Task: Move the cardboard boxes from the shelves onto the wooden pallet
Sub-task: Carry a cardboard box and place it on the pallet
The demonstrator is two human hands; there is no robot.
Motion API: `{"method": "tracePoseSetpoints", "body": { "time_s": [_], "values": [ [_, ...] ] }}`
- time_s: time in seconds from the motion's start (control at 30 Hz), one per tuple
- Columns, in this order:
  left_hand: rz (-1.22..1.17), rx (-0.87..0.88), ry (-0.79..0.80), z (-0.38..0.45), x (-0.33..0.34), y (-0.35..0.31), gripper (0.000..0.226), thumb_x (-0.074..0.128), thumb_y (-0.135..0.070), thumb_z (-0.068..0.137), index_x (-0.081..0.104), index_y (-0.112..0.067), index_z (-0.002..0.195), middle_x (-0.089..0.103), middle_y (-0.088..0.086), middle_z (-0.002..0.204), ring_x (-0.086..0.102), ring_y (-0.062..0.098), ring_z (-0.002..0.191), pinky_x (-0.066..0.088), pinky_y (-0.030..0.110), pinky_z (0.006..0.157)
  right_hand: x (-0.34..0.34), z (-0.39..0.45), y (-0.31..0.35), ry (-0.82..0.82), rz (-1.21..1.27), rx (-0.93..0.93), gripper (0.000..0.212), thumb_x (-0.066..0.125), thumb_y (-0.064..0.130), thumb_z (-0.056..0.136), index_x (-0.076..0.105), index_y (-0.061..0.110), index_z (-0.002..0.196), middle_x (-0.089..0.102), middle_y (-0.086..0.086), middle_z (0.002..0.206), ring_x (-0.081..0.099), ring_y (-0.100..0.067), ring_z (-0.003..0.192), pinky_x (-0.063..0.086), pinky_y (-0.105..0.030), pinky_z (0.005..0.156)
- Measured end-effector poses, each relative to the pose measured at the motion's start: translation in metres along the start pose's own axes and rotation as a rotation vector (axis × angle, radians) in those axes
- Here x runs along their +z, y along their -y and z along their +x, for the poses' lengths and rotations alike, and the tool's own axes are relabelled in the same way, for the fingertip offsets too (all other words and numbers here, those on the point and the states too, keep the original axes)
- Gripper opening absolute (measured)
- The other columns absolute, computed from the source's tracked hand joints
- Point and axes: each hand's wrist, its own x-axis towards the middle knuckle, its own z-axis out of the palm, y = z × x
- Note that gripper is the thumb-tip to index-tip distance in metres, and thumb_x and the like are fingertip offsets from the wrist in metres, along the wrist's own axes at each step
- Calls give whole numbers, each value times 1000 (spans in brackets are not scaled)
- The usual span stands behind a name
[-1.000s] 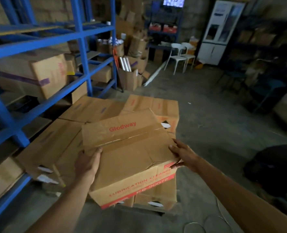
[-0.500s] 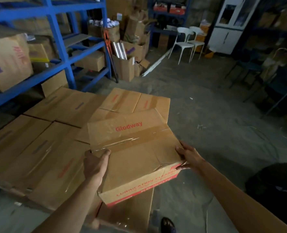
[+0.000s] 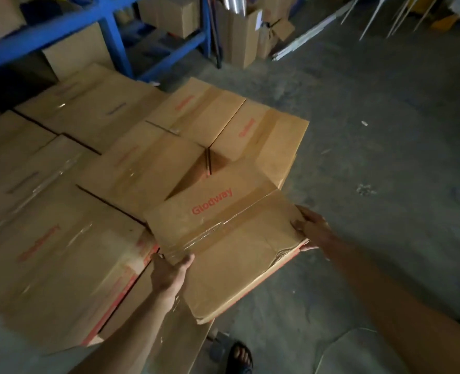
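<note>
1. Two bare hands hold one taped brown cardboard box printed "Glodway" (image 3: 223,233) in the head view, above the near right corner of a stack of similar brown cardboard boxes (image 3: 69,238).
2. The left hand (image 3: 169,273) grips the box's near left edge, thumb curled on top.
3. The right hand (image 3: 313,229) clasps its crumpled right corner, fingers wrapped around it.
4. A blue metal shelf frame (image 3: 115,36) stands behind the stack on the grey concrete floor (image 3: 371,157).
5. A sandalled foot (image 3: 241,357) shows below.

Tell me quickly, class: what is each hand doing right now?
Left hand: grips the near left edge of the cardboard box.
Right hand: grips the box's right corner.
</note>
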Motion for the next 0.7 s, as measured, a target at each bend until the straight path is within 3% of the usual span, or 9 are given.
{"method": "tracePoseSetpoints", "body": {
  "time_s": [0.07, 0.13, 0.2, 0.27, 0.37, 0.4, 0.5, 0.6, 0.7],
  "values": [
    [-3, -39, 27, 18, 17, 18, 61, 84, -37, 69, 42, -13, 105, 66, 13, 110, 65, 32, 97, 55, 49, 87, 10, 31, -6, -6, -28, -47, 53, 68, 8, 82, 56, 32, 127, 64, -1, 109, 62, -23, 85, 57, -41, 63],
    [-22, -64, 29, 39, 34, 35, 65, 84, -42, 65, 44, -13, 107, 66, 12, 107, 66, 30, 91, 57, 52, 81, 25, 63, -17, -44, -38, -126, 66, 77, 8, 65, 58, 22, 127, 64, -7, 106, 59, -22, 87, 54, -29, 59],
    [-83, -73, 18, 57, 53, 48, 61, 83, -31, 72, 39, -11, 110, 60, 14, 111, 64, 27, 91, 58, 50, 79, 47, 96, -38, -99, -19, -199, 78, 77, 6, 54, 57, 18, 129, 56, -11, 109, 53, -21, 95, 50, -27, 73],
    [-147, -69, 62, 70, 71, 61, 60, 82, -18, 75, 32, -18, 109, 52, 16, 114, 64, 28, 97, 58, 48, 79, 69, 116, -59, -160, 68, -191, 86, 75, -4, 64, 46, 26, 138, 43, -9, 115, 51, -19, 100, 51, -26, 83],
    [-209, -51, 98, 77, 84, 73, 62, 81, -15, 75, 29, -30, 106, 46, 18, 119, 60, 30, 108, 59, 46, 77, 90, 120, -79, -247, 392, -132, 79, 71, -12, 75, 35, 15, 140, 53, -7, 111, 57, -9, 84, 53, -10, 61],
    [-222, -35, 108, 79, 85, 77, 64, 81, -16, 76, 29, -32, 110, 46, 18, 121, 59, 30, 109, 59, 46, 78, 94, 122, -86, -254, 466, -123, 72, 71, -11, 76, 37, 7, 137, 57, -11, 115, 59, -12, 85, 53, -11, 61],
    [-239, 14, 110, 80, 85, 76, 71, 78, -17, 79, 25, -35, 123, 44, 21, 124, 58, 32, 110, 58, 50, 81, 100, 128, -92, -201, 573, -165, 55, 67, -11, 79, 45, -3, 129, 60, -17, 121, 60, -22, 104, 55, -26, 81],
    [-262, 24, 92, 83, 93, 62, 74, 74, -13, 83, 21, -27, 133, 39, 20, 127, 54, 34, 117, 57, 49, 83, 100, 142, -76, -39, 502, -238, 60, 62, -13, 82, 44, 2, 137, 59, -7, 125, 56, -18, 116, 53, -23, 89],
    [-224, 19, 90, 93, 103, 46, 74, 72, -11, 84, 16, -19, 132, 26, 22, 145, 52, 34, 121, 57, 47, 83, 99, 162, -61, 16, 322, -237, 69, 64, -6, 85, 37, 11, 145, 49, 5, 126, 48, -12, 116, 45, -21, 92]
  ]
}}
